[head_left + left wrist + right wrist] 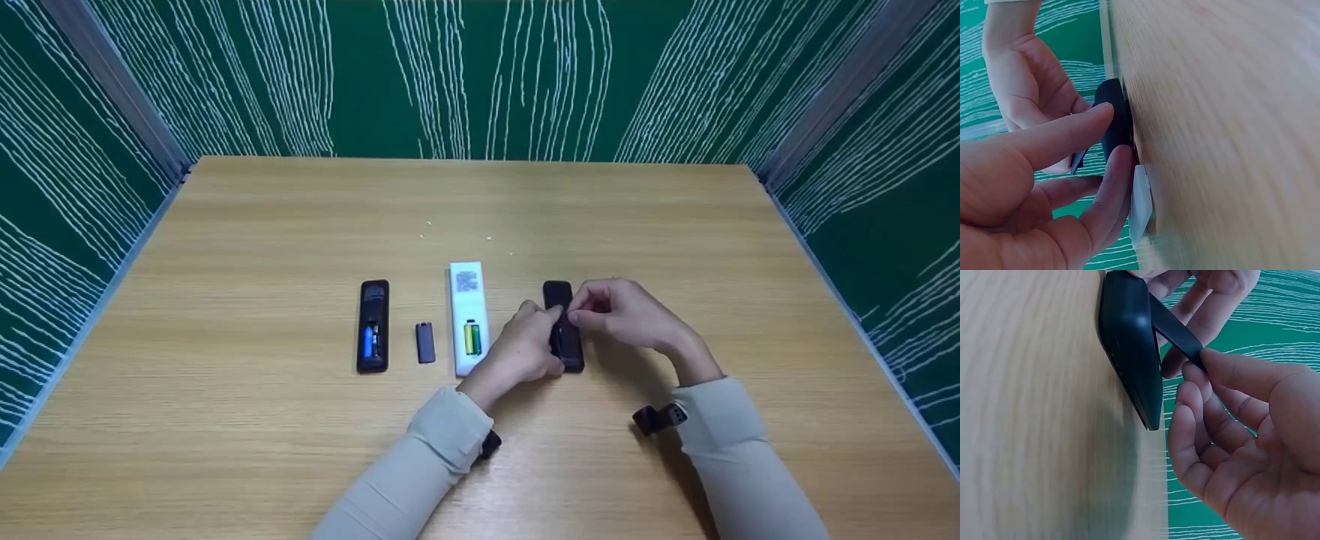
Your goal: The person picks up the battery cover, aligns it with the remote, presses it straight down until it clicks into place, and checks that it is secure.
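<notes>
On the right of the group, a black remote control (556,292) lies with its back up. My left hand (525,346) grips its near part, thumb at one end and fingers along the side. With thumb and fingertips, my right hand (628,313) pinches the free end of a thin black battery cover (1178,336). That cover slants up from the remote's back, its other end against the remote. The battery compartment's inside is hidden. Just left of my left hand lies a white remote control (468,304) with two yellow-green batteries (472,337) in its uncovered compartment.
Farther left lies another black remote control (373,307), its compartment uncovered and a blue battery (368,342) showing inside. Between it and the white remote is a loose dark battery cover (425,343). Small white specks dot the wooden table (315,202) behind. Green partitions (360,75) enclose it.
</notes>
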Motion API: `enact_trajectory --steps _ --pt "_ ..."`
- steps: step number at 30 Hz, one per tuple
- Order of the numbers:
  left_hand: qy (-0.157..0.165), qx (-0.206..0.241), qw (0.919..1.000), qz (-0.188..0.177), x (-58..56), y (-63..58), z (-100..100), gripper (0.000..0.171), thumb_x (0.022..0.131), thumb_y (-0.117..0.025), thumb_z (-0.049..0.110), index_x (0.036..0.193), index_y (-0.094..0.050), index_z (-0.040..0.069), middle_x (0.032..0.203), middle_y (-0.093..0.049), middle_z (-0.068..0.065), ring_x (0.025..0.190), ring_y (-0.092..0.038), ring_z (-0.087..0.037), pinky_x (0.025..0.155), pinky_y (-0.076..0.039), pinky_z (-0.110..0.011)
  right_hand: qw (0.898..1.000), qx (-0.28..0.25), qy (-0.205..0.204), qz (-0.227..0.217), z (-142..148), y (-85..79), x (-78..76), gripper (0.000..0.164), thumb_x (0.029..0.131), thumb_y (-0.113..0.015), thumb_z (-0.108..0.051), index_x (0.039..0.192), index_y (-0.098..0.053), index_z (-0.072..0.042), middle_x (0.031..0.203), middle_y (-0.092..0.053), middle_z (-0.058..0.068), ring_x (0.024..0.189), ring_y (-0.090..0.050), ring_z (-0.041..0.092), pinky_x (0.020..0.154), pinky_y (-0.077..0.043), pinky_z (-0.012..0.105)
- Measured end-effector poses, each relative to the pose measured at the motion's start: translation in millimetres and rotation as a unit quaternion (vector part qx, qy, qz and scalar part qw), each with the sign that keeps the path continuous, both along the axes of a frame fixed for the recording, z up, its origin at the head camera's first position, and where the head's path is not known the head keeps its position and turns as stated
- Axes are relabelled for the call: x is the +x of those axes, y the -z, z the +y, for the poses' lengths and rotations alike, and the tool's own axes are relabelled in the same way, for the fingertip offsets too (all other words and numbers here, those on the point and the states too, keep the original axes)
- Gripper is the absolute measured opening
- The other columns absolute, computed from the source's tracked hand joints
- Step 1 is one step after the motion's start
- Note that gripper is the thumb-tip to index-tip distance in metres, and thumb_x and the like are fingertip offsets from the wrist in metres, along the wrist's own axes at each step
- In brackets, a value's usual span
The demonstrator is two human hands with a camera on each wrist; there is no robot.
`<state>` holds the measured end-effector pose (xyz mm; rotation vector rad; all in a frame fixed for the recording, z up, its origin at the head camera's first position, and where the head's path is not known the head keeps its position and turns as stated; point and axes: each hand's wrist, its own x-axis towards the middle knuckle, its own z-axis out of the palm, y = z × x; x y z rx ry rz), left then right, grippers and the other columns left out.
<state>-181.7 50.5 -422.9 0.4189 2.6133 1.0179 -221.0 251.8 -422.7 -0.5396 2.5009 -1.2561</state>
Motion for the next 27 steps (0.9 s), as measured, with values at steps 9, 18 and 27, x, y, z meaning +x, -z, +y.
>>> enact_trajectory --steps 9,18,27 --pt "0.008 0.007 0.9999 0.009 0.0 0.0 -1.8 0.093 0.076 -0.091 -0.002 0.159 -0.05 0.01 0.132 -0.054 -0.015 0.107 -0.058 -0.025 0.1 -0.053 -0.032 1.0 0.005 0.001 0.002 -0.8 2.1 -1.0 0.004 0.1 -0.072 -0.01 0.099 -0.076 -0.007 0.088 -0.071 0.008 0.08 -0.061 0.014 0.071 -0.048 0.022" --pt "0.008 0.002 0.9999 0.011 -0.3 0.3 -2.0 0.095 0.077 -0.09 -0.001 0.161 -0.046 0.007 0.135 -0.054 -0.017 0.11 -0.059 -0.027 0.103 -0.053 -0.033 1.0 0.021 -0.002 0.01 -1.6 3.4 -1.9 0.006 0.1 -0.072 -0.01 0.101 -0.076 -0.006 0.09 -0.073 0.007 0.082 -0.061 0.014 0.074 -0.047 0.022" --pt "0.004 -0.009 1.0 0.002 -1.1 0.6 -0.7 0.097 0.078 -0.09 0.0 0.162 -0.042 0.007 0.139 -0.053 -0.016 0.112 -0.058 -0.025 0.104 -0.052 -0.031 0.999 0.03 0.006 0.026 -3.9 6.2 -2.3 0.004 0.099 -0.073 -0.008 0.099 -0.077 -0.007 0.089 -0.073 0.004 0.082 -0.061 0.015 0.074 -0.046 0.023"
